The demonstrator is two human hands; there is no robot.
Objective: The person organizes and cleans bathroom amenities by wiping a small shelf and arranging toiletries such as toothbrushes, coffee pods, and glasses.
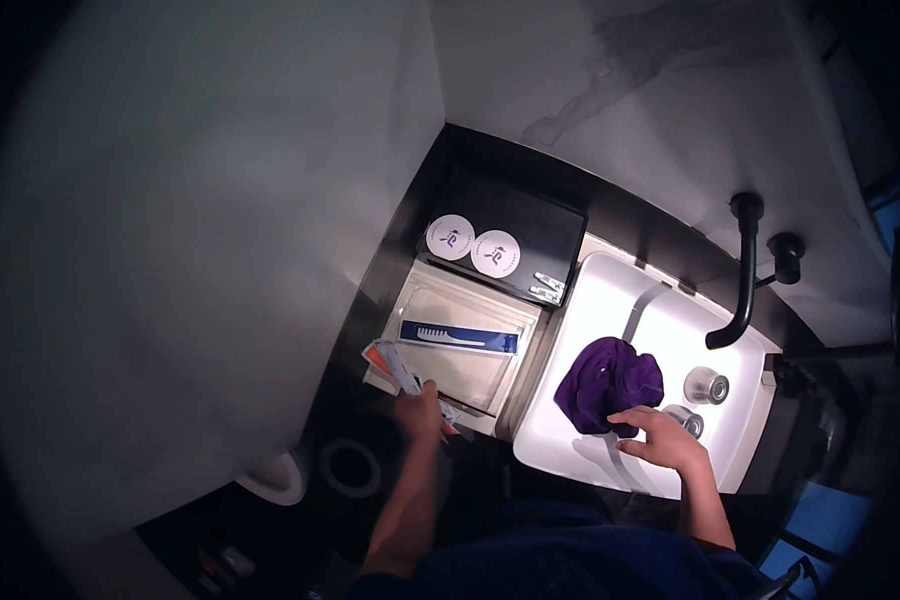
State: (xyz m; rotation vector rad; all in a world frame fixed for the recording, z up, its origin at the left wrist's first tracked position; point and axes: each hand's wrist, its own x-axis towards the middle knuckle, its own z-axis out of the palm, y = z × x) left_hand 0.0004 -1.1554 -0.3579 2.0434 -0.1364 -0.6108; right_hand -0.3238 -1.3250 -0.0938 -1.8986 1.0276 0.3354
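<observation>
My left hand [418, 411] is closed around several slim paper-like packets [397, 366], white with orange, near the front left corner of a clear tray [457, 386]. In that tray lies a blue packet with a white comb picture [459, 337]. Over the white basin [547, 442], my right hand [656, 436] has its thumb and fingers apart, at the lower edge of a crumpled purple cloth [607, 379]; whether it touches the cloth is unclear. Two clear cups [706, 387] lie in the basin to the right of the cloth.
A black box [521, 202] behind the tray carries two round white discs [450, 237] and small tubes [547, 286]. A black wall faucet [742, 285] reaches over the basin, beside its black handle [786, 255]. A wall [195, 262] stands at the left.
</observation>
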